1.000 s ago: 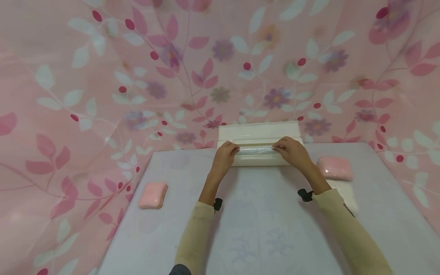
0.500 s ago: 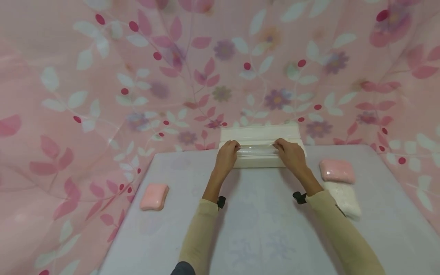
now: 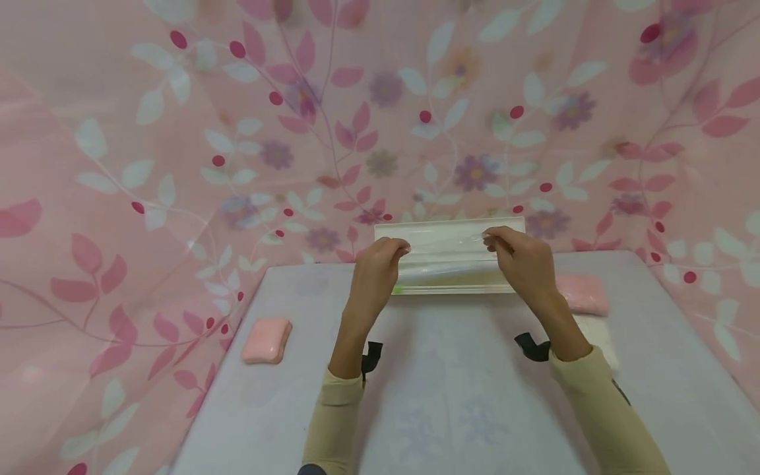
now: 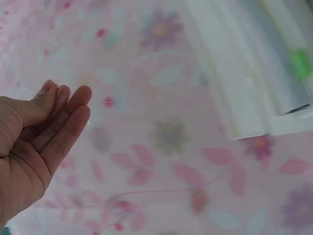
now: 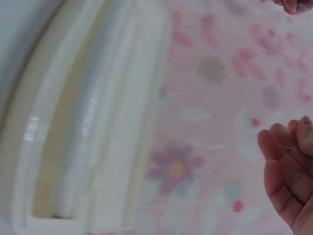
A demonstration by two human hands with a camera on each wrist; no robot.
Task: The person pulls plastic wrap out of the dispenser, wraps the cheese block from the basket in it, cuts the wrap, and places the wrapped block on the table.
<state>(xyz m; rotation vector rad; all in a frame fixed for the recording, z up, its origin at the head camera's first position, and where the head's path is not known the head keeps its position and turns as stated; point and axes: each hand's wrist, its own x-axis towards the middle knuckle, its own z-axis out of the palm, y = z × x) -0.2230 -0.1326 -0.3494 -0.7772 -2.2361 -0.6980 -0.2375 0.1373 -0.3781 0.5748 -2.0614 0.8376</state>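
A white cling film dispenser box (image 3: 457, 289) stands at the table's back edge, its lid (image 3: 439, 229) raised. Inside lies a shiny film roll (image 3: 433, 271), with a green mark (image 4: 301, 63) at one end. A thin sheet of clear cling film (image 3: 445, 247) stretches between both hands above the box. My left hand (image 3: 373, 272) pinches the film's left corner between thumb and fingers. At the other corner, thumb and fingertips of my right hand (image 3: 525, 265) pinch it too. Both wrist views show each hand (image 4: 41, 129) well apart from the box.
A pink wrapped pack (image 3: 584, 294) lies right of the box, with a white pack (image 3: 598, 335) in front of it, partly behind the right forearm. A pink block (image 3: 266, 340) lies on the left. A flowered curtain (image 3: 380, 132) hangs behind the pale table (image 3: 439, 396).
Both hands have risen from the roll and moved slightly apart, drawing the film up off it. The roll inside the box now shows below the film.
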